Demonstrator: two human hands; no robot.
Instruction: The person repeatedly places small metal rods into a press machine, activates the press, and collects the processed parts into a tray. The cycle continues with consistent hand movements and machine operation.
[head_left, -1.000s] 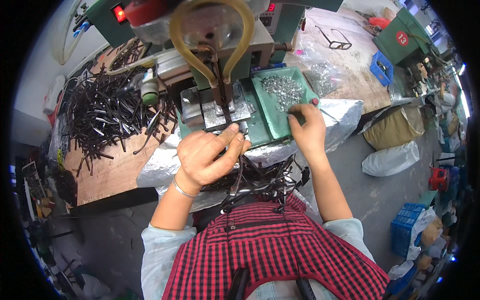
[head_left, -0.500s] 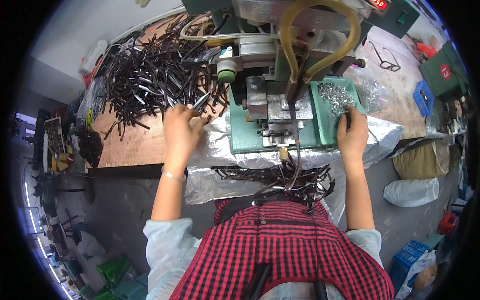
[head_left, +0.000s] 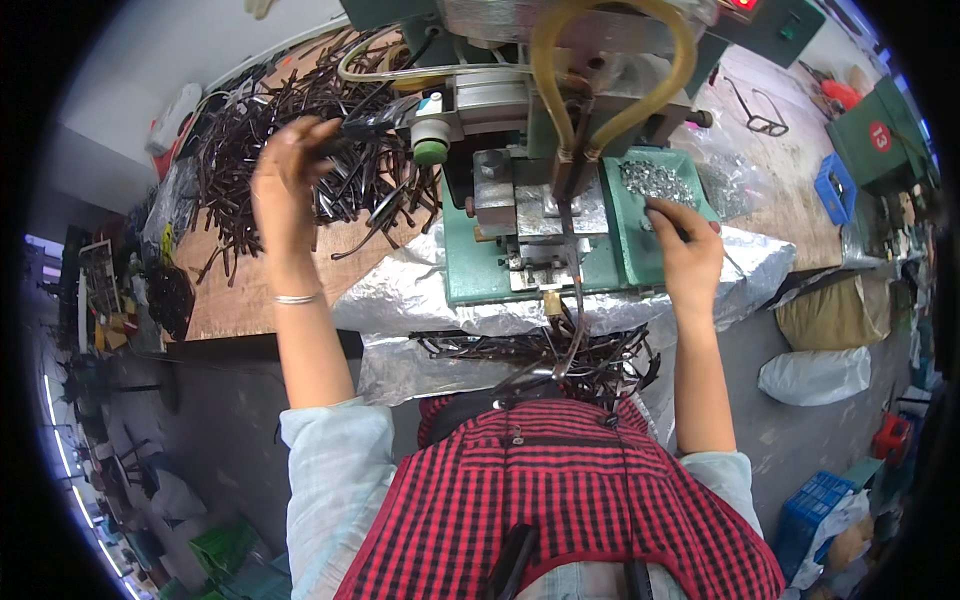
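Hiding dark strips (head_left: 348,190): blurred left hand (head_left: 283,187).

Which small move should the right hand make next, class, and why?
Perhaps pinch one of the metal pieces: the right hand is at their green tray, and a dark strip lies across the machine's metal block. Whether its fingers grip one is unclear.

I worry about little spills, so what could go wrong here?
The right hand is close to loose metal bits in the green tray, so it might scatter some. The left hand is at a tangled heap of dark strips; pulling one could drag others along.
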